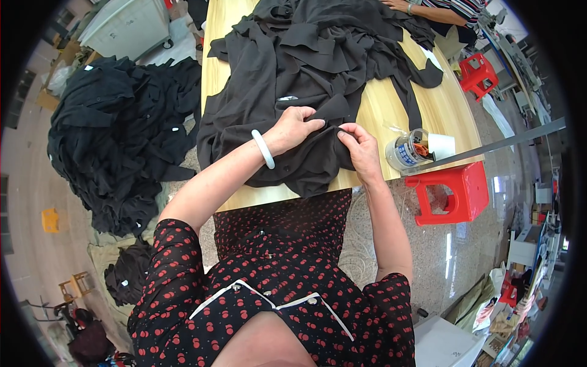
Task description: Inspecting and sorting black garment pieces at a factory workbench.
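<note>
A black garment [244, 79] lies heaped over the pale wooden table [391, 101], its near edge drooping at the table's front. My left hand [293, 129], with a pale bangle [263, 149] on its wrist, is closed with thumb and forefinger together on a fold of the cloth. Just to its right, my right hand [362, 151] pinches another edge of the same garment between thumb and fingertips. The cloth between both hands is slightly lifted. Which seam or part they grip is hard to make out.
Right of my right hand stand a clear jar [403, 154] of small tools and a white cup-like container [441, 147]. Red stools [452, 194] flank the table. Dark clothes [116, 140] are piled at left, near a white wheeled bin [131, 29]. Another person's hand [398, 6] rests at the far end.
</note>
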`<state>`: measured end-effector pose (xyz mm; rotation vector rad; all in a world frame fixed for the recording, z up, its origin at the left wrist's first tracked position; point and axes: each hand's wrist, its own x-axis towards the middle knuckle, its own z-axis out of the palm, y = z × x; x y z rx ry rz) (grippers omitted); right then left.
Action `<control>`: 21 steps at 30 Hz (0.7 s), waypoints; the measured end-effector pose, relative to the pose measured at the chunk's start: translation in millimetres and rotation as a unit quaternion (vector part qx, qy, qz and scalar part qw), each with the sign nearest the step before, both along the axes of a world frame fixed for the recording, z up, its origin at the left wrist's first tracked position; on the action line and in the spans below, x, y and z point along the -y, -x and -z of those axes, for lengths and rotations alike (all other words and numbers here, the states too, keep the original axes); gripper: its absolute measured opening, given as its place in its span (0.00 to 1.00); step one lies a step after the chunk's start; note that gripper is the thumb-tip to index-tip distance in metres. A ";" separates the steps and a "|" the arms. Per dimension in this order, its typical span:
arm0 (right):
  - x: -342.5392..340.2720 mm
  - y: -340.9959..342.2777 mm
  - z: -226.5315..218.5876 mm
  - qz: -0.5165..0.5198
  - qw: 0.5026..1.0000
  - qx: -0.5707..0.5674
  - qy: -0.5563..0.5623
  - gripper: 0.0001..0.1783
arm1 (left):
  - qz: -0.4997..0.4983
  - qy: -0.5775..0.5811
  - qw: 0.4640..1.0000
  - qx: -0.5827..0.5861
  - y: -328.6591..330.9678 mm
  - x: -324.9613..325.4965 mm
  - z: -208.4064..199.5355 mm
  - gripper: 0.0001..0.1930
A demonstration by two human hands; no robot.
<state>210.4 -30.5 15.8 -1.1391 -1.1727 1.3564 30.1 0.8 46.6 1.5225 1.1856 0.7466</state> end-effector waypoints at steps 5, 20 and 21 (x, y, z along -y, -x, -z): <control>-0.4 9.7 -1.9 0.002 0.999 -0.012 -0.035 0.03 | 0.017 0.166 0.947 0.274 -2.6 1.0 1.0 0.14; 2.7 18.9 -23.2 0.025 0.947 0.266 -0.177 0.05 | -0.002 0.041 0.997 0.069 4.2 -2.2 8.6 0.12; 2.1 19.6 -25.1 0.023 0.948 0.270 -0.168 0.05 | 0.006 -0.039 0.999 -0.013 3.8 -2.9 8.2 0.11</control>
